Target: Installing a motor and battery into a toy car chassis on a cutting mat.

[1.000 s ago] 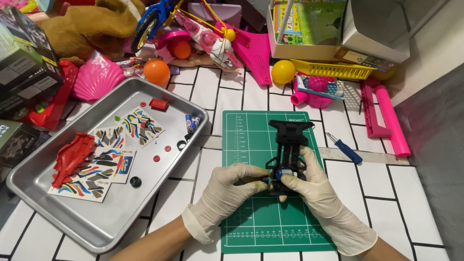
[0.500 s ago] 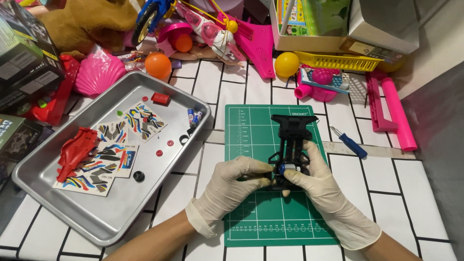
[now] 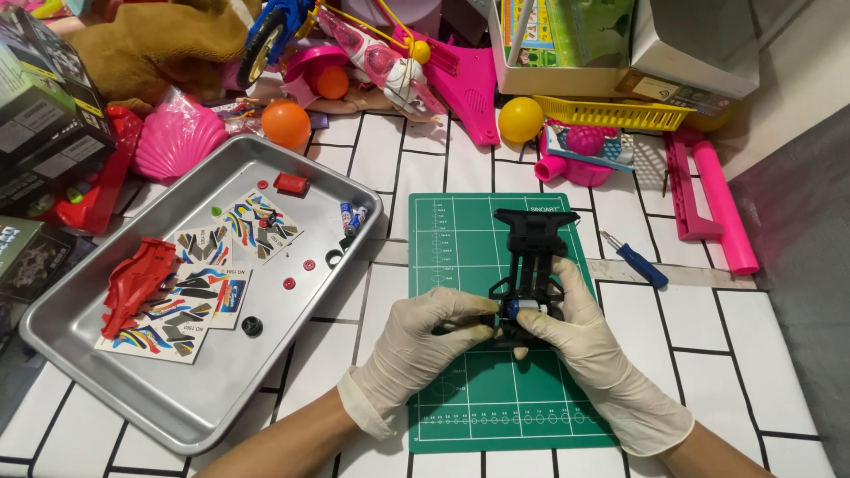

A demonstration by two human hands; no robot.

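A black toy car chassis (image 3: 531, 257) lies lengthwise on a green cutting mat (image 3: 460, 389) on the white tiled table. Both my hands wear pale latex gloves. My left hand (image 3: 425, 341) pinches the near end of the chassis from the left. From the right, my right hand (image 3: 580, 341) grips the same end, fingers closed over a small blue and silver part (image 3: 522, 307) seated in the chassis.
A metal tray (image 3: 177, 398) at left holds a red car body (image 3: 137, 283), sticker sheets (image 3: 199, 283), small batteries (image 3: 350, 217) and several tiny red and black parts. A blue screwdriver (image 3: 636, 259) lies right of the mat. Toys, balls, a yellow basket and boxes crowd the back edge.
The hands and chassis stay in nearly the same place on the mat; only slight finger shifts at the chassis's near end.
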